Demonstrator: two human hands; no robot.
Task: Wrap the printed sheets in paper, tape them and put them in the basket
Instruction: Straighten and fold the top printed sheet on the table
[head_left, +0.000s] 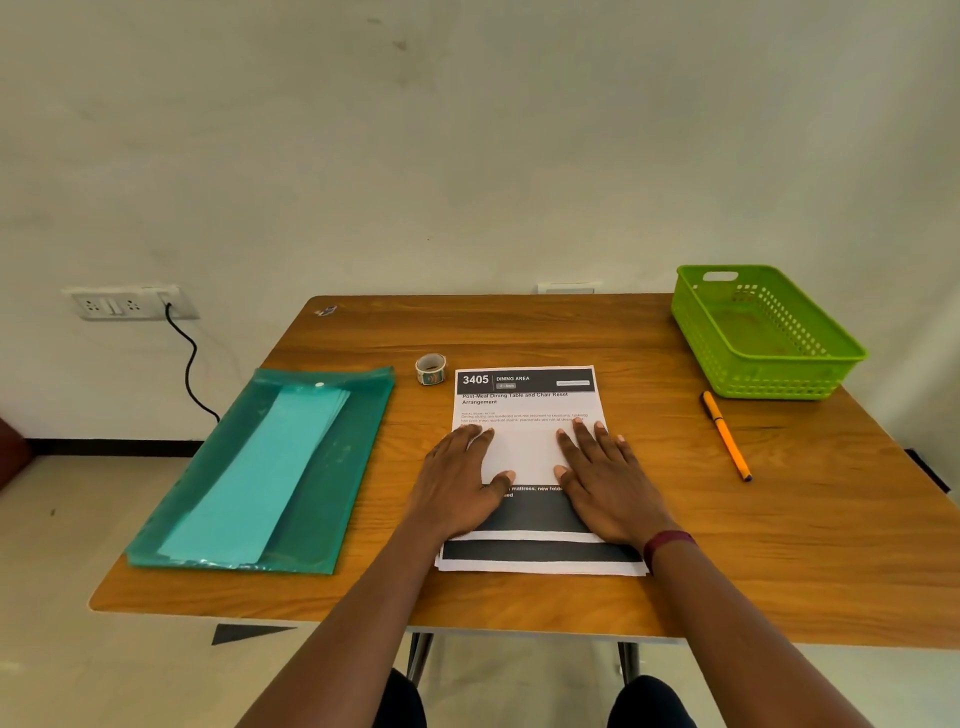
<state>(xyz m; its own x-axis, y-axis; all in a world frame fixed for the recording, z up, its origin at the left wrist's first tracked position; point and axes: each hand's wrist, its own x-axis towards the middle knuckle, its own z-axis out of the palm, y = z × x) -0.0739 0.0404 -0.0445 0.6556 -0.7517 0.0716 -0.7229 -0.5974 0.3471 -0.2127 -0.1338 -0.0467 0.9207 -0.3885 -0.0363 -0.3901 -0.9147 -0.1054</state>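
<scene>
Printed sheets (524, 405) run lengthwise away, header far, pressed by left hand (462, 486) and right hand (610, 486), fingers (586, 437) straight.

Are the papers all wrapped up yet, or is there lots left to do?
Barely started. Done: the printed sheets lie stacked on the table. In hand: the left hand and right hand press flat on them. Left: no wrap around them yet, pale paper sits inside the teal folder, the tape roll sits untouched, and the green basket holds no sheets.
</scene>
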